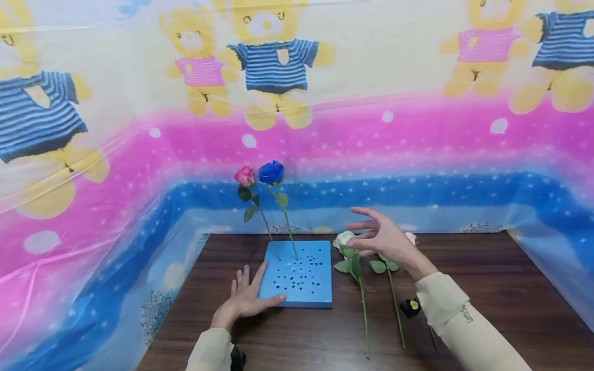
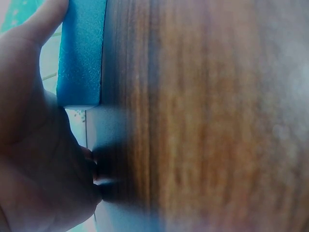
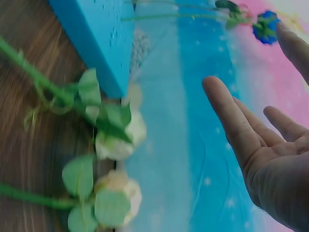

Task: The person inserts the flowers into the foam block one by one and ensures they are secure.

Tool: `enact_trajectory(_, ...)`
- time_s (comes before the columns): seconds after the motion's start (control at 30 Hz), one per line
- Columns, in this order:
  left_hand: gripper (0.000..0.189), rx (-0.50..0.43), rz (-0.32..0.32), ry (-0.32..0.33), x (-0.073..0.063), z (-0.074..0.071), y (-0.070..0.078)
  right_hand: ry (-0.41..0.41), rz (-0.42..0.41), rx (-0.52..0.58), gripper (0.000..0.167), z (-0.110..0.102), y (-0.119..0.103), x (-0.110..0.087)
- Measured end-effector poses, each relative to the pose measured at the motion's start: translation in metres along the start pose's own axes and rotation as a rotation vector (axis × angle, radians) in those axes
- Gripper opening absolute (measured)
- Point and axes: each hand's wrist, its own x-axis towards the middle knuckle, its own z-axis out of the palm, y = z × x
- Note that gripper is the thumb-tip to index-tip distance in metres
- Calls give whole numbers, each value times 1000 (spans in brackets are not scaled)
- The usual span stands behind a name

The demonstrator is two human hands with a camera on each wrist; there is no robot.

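A light-blue block with many holes (image 1: 306,298) lies on the table. A pink rose (image 1: 244,176) and a blue rose (image 1: 271,172) stand in its far left part, stems leaning left. My left hand (image 1: 246,300) rests at the block's left side, thumb over the near edge, fingers spread along the side. In the air right of the block is my right hand (image 1: 387,241), fingers extended and apart, holding nothing. Below it lie a white rose (image 1: 344,239) and another pale rose (image 3: 134,193), stems toward me. In the head view the right hand partly covers their blooms.
The dark wooden table (image 1: 501,288) backs onto a printed cloth (image 1: 352,139) with bears, hanging on the far side and left. A thin dark stem (image 1: 432,336) shows beside the right sleeve. A black wrist device (image 1: 410,308) sits at the right cuff.
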Motion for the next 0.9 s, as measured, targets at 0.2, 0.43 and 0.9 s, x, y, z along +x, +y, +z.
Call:
enact_trajectory(0.2, 120, -8, 2, -10, 0, 1, 0, 13, 17, -23, 93, -33, 10, -24)
enact_trajectory(0.43, 121, -15, 8, -8, 1, 0, 1, 28, 102, -15, 91, -61, 23, -52)
enact_trajectory(0.9, 122, -8, 10, -11, 2, 1, 1, 111, 217, -8, 95, -91, 68, -95)
